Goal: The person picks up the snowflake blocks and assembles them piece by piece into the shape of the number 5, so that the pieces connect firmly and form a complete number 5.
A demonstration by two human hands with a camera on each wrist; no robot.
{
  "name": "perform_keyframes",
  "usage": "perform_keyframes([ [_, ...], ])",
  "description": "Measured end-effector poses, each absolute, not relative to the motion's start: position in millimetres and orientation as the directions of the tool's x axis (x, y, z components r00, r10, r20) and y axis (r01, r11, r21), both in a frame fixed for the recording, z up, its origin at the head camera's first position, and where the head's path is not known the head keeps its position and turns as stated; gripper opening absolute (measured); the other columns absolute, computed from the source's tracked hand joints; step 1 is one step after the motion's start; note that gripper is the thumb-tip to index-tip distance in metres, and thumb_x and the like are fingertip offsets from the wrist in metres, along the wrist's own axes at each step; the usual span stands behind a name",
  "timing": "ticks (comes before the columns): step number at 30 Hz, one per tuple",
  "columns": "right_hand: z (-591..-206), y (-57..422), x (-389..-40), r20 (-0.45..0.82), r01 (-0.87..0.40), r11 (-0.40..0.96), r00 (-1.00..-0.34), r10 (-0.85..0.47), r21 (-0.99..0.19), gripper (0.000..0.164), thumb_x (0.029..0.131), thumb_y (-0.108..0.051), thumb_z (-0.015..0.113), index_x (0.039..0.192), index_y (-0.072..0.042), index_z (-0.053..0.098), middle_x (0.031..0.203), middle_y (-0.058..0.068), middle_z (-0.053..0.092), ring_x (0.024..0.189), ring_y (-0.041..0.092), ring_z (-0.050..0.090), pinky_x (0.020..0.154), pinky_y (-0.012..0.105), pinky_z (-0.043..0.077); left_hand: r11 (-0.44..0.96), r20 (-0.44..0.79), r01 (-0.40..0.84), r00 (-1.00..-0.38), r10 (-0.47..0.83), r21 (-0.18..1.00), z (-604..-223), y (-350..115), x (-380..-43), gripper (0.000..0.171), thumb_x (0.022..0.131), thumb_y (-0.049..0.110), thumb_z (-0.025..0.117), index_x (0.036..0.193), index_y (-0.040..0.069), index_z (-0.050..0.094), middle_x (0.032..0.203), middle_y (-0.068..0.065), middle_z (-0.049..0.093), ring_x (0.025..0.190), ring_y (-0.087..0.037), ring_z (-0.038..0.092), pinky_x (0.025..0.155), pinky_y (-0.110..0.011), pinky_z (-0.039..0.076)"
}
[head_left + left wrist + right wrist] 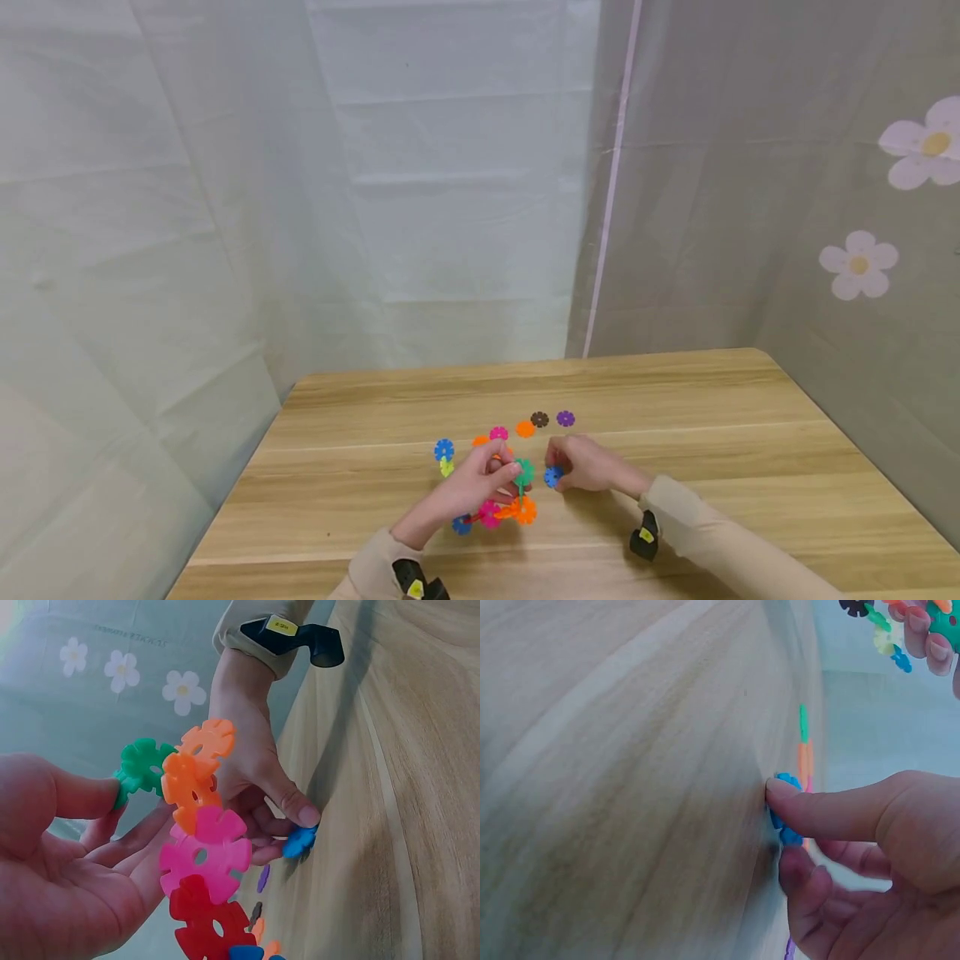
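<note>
My left hand (468,483) holds up a linked chain of plastic snowflake discs, its thumb and fingers pinching the green disc (142,766) at one end. From that disc the chain runs through orange discs (193,799), a pink disc (206,859), a red disc (206,922) and a blue one (461,525). A yellow disc (886,639) and another blue disc (444,450) show on its far left part. Close over the tabletop, my right hand (588,465) pinches a loose blue disc (553,477) by its edge between thumb and fingers.
Loose discs lie on the wooden table (712,433) beyond the hands: purple (566,418), brown (539,419), orange (525,429) and pink (498,433). Pale curtains (450,208) hang behind and beside the table. A black wrist camera (644,537) sits on the right sleeve.
</note>
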State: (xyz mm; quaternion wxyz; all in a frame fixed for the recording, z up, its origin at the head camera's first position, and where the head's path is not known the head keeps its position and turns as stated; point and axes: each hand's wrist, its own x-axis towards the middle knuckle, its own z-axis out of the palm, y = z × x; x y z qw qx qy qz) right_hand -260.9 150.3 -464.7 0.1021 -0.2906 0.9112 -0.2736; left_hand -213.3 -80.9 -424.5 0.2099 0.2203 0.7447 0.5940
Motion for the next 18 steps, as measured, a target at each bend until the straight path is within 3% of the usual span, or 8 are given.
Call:
perform_keyframes([
  [9, -463.3, 156.5, -265.5, 0.074, -0.532, 0.538, -0.753, -0.654, -0.654, 0.020, 0.080, 0.004, 0.072, 0.093, -0.003, 0.057, 0.084, 0.005, 0.065, 0.074, 0.007, 0.056, 0.067, 0.020, 0.050, 0.191, -0.075, 0.042, -0.822, 0.565, 0.981, -425.1, -80.9, -214.5, 0.018, 0.102, 0.015, 0.049, 0.099, -0.003, 0.048, 0.090, -0.022, 0.068, 0.082, -0.021, 0.070, 0.075, -0.041, 0.060],
  [18, -448.9, 159.8, -264.1, 0.150, -0.520, 0.482, -0.773, -0.616, -0.705, 0.004, 0.092, -0.011, 0.065, 0.094, -0.013, 0.062, 0.088, -0.003, 0.059, 0.077, 0.006, 0.055, 0.068, 0.022, 0.049, 0.200, -0.083, 0.043, -0.809, 0.582, 0.979, -423.4, -81.9, -213.8, 0.024, 0.101, 0.019, 0.051, 0.100, -0.005, 0.051, 0.098, -0.026, 0.070, 0.082, -0.024, 0.071, 0.074, -0.039, 0.060],
])
